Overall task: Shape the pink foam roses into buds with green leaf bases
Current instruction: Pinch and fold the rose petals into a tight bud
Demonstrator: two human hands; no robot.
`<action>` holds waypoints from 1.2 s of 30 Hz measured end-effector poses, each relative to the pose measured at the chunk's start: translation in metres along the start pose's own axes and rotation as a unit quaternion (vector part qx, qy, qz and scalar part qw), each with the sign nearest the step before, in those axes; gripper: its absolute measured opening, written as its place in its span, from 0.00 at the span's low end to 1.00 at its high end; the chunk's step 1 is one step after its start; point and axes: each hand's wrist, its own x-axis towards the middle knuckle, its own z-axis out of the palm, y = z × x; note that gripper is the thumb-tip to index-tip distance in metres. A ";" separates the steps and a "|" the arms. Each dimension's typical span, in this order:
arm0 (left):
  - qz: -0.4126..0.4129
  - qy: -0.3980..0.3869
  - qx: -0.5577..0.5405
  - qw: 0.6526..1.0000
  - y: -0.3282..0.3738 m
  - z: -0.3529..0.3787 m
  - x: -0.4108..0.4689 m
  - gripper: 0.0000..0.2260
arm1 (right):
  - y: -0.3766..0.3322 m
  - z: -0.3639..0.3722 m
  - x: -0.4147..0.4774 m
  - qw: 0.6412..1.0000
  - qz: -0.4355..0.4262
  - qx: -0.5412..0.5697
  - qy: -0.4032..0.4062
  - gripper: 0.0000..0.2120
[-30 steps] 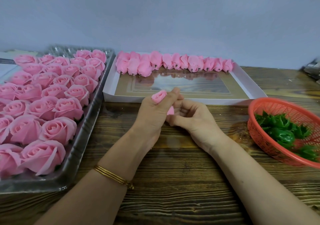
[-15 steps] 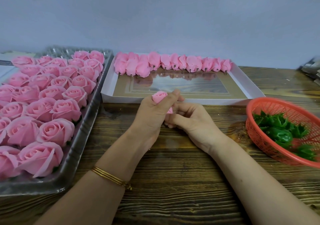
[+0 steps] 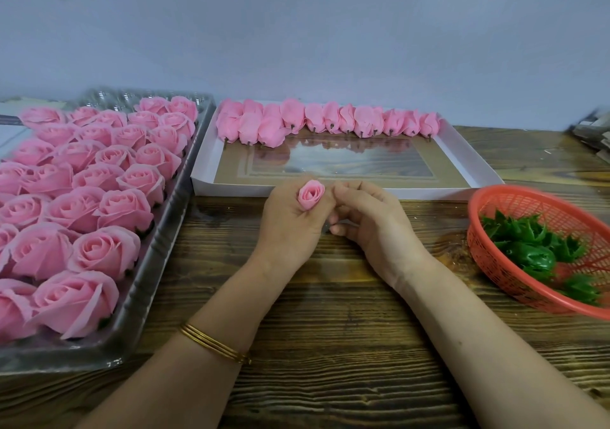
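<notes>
My left hand [image 3: 290,224] grips a small pink foam rosebud [image 3: 311,194] between curled fingers, its spiral top facing me. My right hand [image 3: 366,217] sits right beside it with fingers curled, the fingertips touching the bud's side and base. Whether anything else is pinched there is hidden. Several open pink roses [image 3: 82,197] fill a clear plastic tray [image 3: 158,263] at the left. A row of shaped pink buds [image 3: 323,121] lies along the far side of a white box lid [image 3: 462,161]. Green leaf bases [image 3: 534,243] lie in a red basket [image 3: 488,253] at the right.
Everything rests on a dark wooden table [image 3: 330,346] against a pale blue wall. Some blurred grey items [image 3: 594,131] sit at the far right edge. A gold bangle [image 3: 214,342] is on my left wrist.
The bud has turned in my left hand so that its spiral top now faces me. My right fingers moved up against its side. The view shifted slightly.
</notes>
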 end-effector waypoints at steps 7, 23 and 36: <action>0.027 -0.059 0.080 0.995 0.000 -0.002 -0.005 0.11 | 0.002 0.004 -0.004 0.998 -0.019 -0.053 -0.007 0.11; 0.038 -0.042 0.086 0.995 -0.001 0.001 -0.004 0.15 | -0.005 0.005 -0.004 0.997 -0.004 -0.073 0.000 0.07; 0.005 -0.002 0.076 0.997 -0.003 0.004 0.001 0.22 | -0.048 -0.012 -0.006 0.965 -0.142 -0.176 0.136 0.08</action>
